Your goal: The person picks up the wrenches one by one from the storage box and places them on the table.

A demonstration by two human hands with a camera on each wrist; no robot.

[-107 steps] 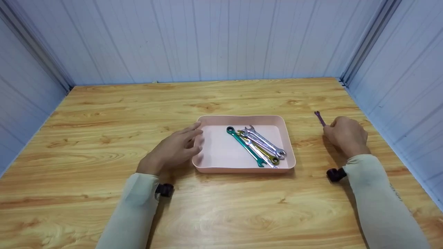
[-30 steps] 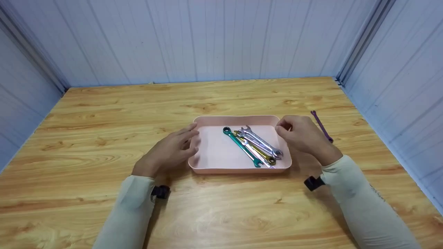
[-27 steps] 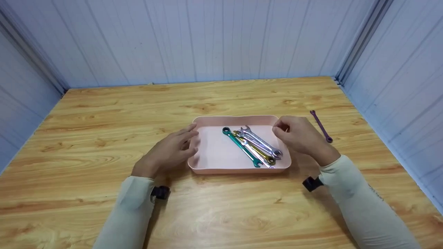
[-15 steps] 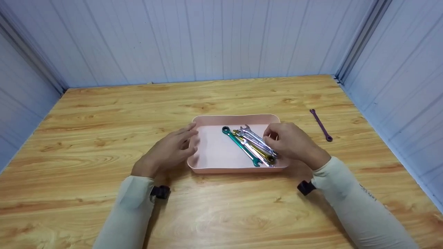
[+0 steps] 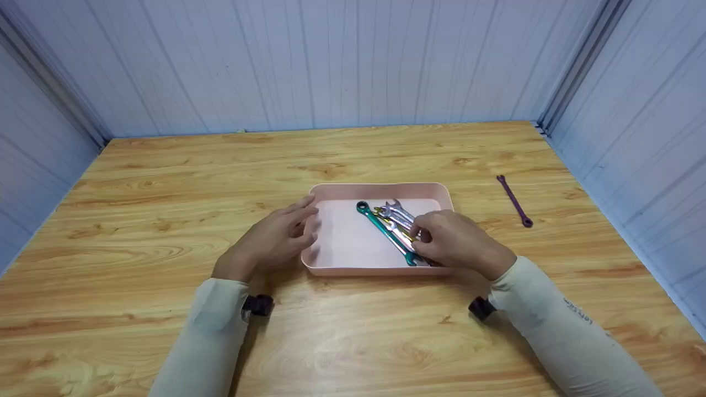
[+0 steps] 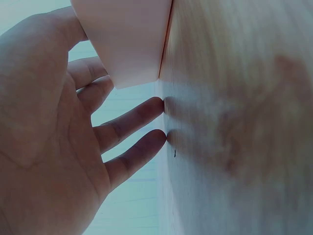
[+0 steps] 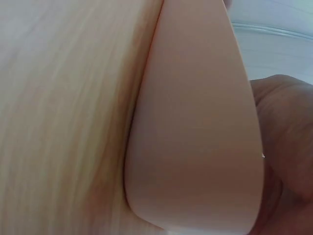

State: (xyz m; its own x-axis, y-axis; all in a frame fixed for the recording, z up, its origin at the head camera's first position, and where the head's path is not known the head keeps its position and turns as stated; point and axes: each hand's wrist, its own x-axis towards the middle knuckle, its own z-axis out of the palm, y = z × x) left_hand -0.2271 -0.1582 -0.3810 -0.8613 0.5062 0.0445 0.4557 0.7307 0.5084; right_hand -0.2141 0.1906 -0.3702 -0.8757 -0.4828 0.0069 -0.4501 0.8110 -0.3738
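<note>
A pink tray (image 5: 380, 186) sits mid-table and holds several wrenches: a teal one (image 5: 380, 225) and silver ones (image 5: 398, 212), with a gold one partly hidden beneath. My right hand (image 5: 422, 237) is over the tray's near right part, fingers curled down onto the wrenches' near ends. Which wrench it pinches is hidden. My left hand (image 5: 308, 221) lies flat against the tray's left wall, fingers straight. In the left wrist view the fingers (image 6: 132, 122) spread beside the tray's corner (image 6: 127, 44). The right wrist view shows only the tray's outer wall (image 7: 195, 122) and part of the hand (image 7: 288, 127).
A small purple wrench (image 5: 514, 199) lies alone on the wooden table (image 5: 165, 220), right of the tray. Pale panelled walls close in the table at the back and on both sides.
My right hand left the purple wrench on the table, moved left over the tray and came down onto the wrenches. The left hand stayed at the tray's left wall.
</note>
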